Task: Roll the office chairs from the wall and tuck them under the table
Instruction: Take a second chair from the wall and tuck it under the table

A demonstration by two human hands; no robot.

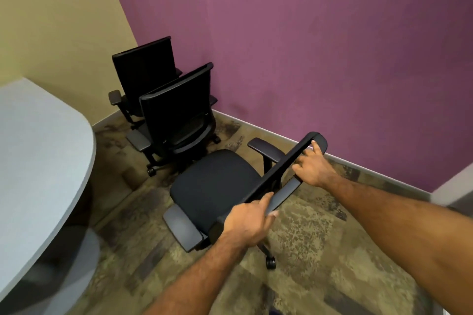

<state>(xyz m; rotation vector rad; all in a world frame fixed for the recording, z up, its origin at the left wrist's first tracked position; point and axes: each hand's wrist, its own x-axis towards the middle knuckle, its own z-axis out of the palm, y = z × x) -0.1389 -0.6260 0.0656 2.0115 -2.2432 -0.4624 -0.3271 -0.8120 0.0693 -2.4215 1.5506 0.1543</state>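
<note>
Purple wall [307, 46]; both hands grip near chair [217, 181] backrest.

Table [38, 148] cut off at left/bottom edge; far chair [143, 71] partly hidden behind middle chair [179, 110].

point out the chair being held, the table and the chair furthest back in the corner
held chair [215, 181], head view, on its seat cushion
table [38, 151], head view, on the bare grey top
corner chair [144, 71], head view, on its backrest
</note>
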